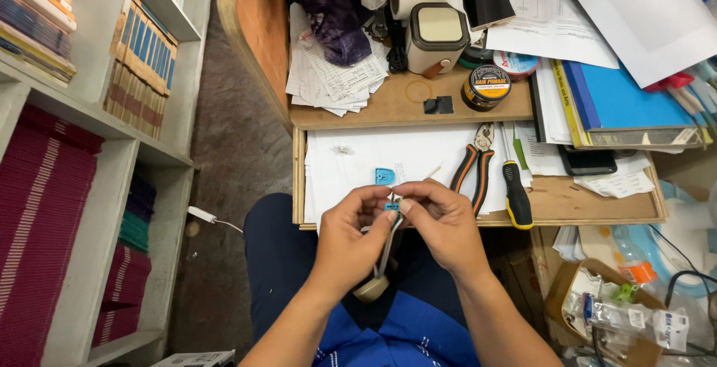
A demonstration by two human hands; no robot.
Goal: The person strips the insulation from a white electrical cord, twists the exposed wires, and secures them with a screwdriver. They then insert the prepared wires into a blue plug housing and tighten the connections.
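head view: both hands meet at 6 o'clock of the table [582,201]; left hand [351,232] and right hand [444,221] grip closed on a small blue connector [391,205], its grey cable [386,251] hanging toward 6 o'clock.

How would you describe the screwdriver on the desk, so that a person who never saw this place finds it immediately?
Start at the wooden pull-out board covered with white paper sheets, just beyond the person's hands. Near its front edge, to the right of the orange-and-black handled pliers, lies the screwdriver with a black and yellow handle. Its single thick handle, yellow at the end, distinguishes it from the two-handled pliers.
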